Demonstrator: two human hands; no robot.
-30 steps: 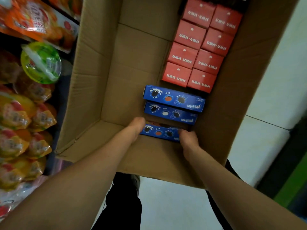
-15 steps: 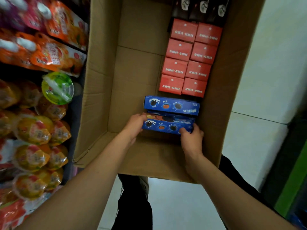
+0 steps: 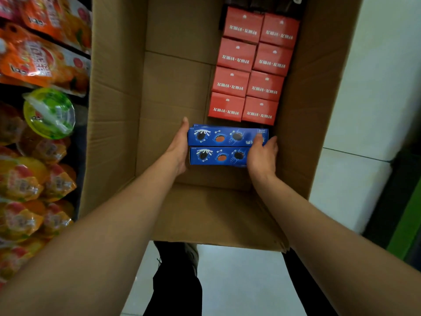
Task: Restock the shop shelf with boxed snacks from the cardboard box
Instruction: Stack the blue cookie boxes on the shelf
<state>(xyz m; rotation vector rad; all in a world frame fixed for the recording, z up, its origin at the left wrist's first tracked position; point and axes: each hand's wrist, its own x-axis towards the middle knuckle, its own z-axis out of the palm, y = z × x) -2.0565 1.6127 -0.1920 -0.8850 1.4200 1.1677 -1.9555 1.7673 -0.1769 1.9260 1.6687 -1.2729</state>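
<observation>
Shop aisle, retail setting. Left side: shelf (image 3: 82,142) stacked with rows of bright orange and yellow snack pouches (image 3: 34,62) and a green jelly cup (image 3: 49,112), all facing outward as stock. Open cardboard box (image 3: 118,110) holds many identical red boxes (image 3: 248,67) and blue boxes (image 3: 225,144). Pale tiled floor (image 3: 239,281).

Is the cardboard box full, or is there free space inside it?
Partly empty. Bare floor of the cardboard box shows on its left side; red boxes and two blue boxes fill only the right side.
</observation>
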